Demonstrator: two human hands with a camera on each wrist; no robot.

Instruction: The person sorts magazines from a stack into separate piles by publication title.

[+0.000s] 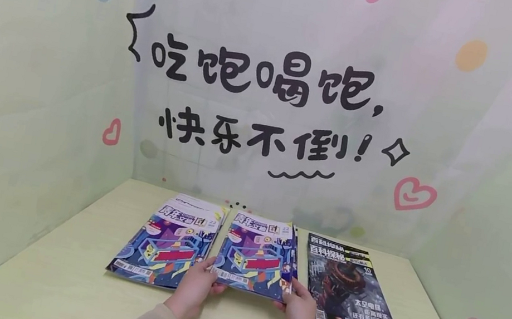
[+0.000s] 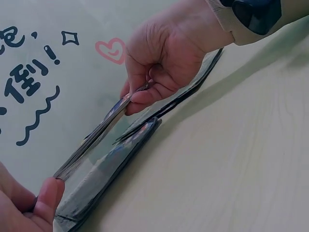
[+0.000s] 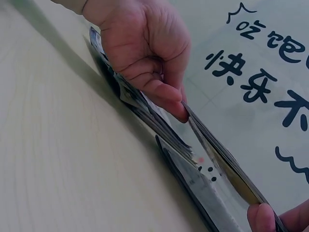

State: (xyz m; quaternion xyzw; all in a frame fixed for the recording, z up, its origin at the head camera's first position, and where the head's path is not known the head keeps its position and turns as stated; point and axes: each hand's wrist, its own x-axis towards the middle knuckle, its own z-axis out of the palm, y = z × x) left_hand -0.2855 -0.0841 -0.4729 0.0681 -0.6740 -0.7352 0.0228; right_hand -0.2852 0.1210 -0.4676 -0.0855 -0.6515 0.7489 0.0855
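Note:
A purple-blue magazine (image 1: 258,250) with a bright illustrated cover is in the middle, its near edge raised toward me. My left hand (image 1: 196,286) pinches its near left corner, thumb on top. At the near right corner my right hand (image 1: 301,309) pinches it likewise. Side-on in the left wrist view, the held magazine (image 2: 91,140) shows layered edges; whether it is one or several I cannot tell. Beneath it, apart from it, lies a dark-edged stack (image 2: 108,169) on the table, mostly hidden in the head view.
Left of the hands lies a stack of similar purple magazines (image 1: 160,248), slightly fanned. A stack of dark magazines (image 1: 351,288) lies to the right. The pale table (image 1: 61,290) is enclosed by printed fabric walls (image 1: 284,23) at back and sides.

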